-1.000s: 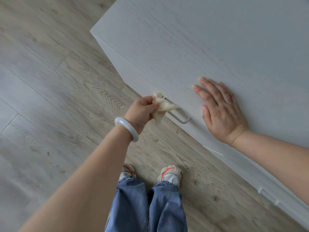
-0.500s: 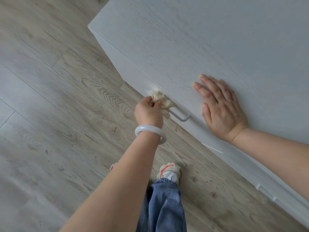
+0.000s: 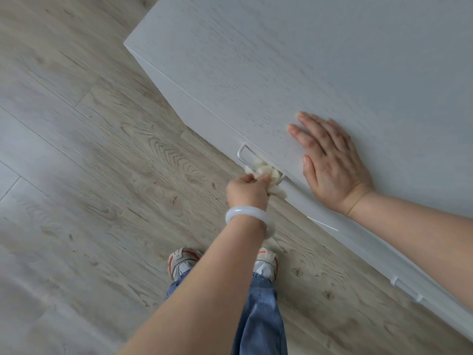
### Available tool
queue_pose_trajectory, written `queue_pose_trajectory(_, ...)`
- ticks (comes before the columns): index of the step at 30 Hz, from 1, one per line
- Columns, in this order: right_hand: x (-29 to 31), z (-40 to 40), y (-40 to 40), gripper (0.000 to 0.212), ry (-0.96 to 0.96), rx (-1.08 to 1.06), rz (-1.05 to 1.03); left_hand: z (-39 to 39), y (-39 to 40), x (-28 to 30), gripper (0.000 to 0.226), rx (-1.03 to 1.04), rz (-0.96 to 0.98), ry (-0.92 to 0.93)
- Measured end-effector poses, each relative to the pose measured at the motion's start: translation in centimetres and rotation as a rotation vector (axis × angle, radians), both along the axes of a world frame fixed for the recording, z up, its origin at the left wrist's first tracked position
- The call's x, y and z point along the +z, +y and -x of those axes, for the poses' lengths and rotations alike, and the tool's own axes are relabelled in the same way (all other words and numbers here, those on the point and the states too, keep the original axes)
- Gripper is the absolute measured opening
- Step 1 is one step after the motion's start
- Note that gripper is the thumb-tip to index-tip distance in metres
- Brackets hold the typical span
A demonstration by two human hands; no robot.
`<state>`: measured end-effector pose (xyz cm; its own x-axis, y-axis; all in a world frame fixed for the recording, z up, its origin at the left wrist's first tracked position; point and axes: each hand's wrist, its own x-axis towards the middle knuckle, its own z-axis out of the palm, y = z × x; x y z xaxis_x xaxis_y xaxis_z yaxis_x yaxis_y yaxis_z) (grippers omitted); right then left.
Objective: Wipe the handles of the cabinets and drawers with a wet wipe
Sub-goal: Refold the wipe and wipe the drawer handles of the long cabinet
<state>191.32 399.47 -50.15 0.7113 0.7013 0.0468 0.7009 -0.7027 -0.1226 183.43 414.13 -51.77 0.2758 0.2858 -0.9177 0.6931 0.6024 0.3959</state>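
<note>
A white cabinet (image 3: 281,60) fills the upper right, seen from above. On its front edge sits a silver bar handle (image 3: 243,155); its left end is bare. My left hand (image 3: 247,192), with a white bangle on the wrist, is closed on a crumpled cream wet wipe (image 3: 266,172) that wraps the handle's right end. My right hand (image 3: 330,162) lies flat on the cabinet top just right of the handle, fingers apart and holding nothing. A second handle (image 3: 407,290) shows lower right on the same front.
Light wood-grain floor (image 3: 102,175) spreads left and below. My two sneakers (image 3: 183,262) and blue jeans stand close to the cabinet front, under my left arm.
My left hand has slid the wipe along the handle from its left end to its right end, uncovering the left end. The right hand has stayed flat on the top.
</note>
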Motion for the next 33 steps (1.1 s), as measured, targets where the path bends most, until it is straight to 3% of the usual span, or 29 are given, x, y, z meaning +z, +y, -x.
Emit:
queue_pose_trajectory(3,0.0,0.1,0.0,0.054,-0.004,-0.002,0.001,0.2,-1.6,0.4,0.031,0.053,0.120,0.027)
queue_pose_trajectory(9,0.0,0.0,0.0,0.053,0.000,-0.004,-0.008,-1.1,1.9,-0.9,0.038,0.140,-0.049,-0.008)
queue_pose_trajectory(15,0.0,0.0,-0.1,0.054,-0.008,-0.006,-0.001,-0.2,-1.9,0.6,0.013,0.146,0.183,0.031)
queue_pose_trajectory(18,0.0,0.1,0.0,0.054,-0.011,-0.003,-0.004,-0.7,1.0,-0.5,0.015,0.084,0.068,-0.045)
queue_pose_trajectory(22,-0.1,0.1,-0.1,0.054,-0.009,-0.002,-0.013,-1.0,1.9,-0.6,0.018,0.183,-0.007,-0.126)
queue_pose_trajectory(28,-0.1,0.1,0.0,0.054,-0.007,-0.007,-0.009,0.4,-2.7,0.3,0.015,0.264,0.218,-0.102)
queue_pose_trajectory(33,0.0,0.1,-0.1,0.054,-0.006,-0.007,0.003,-0.3,0.1,0.2,0.019,0.136,0.193,-0.127)
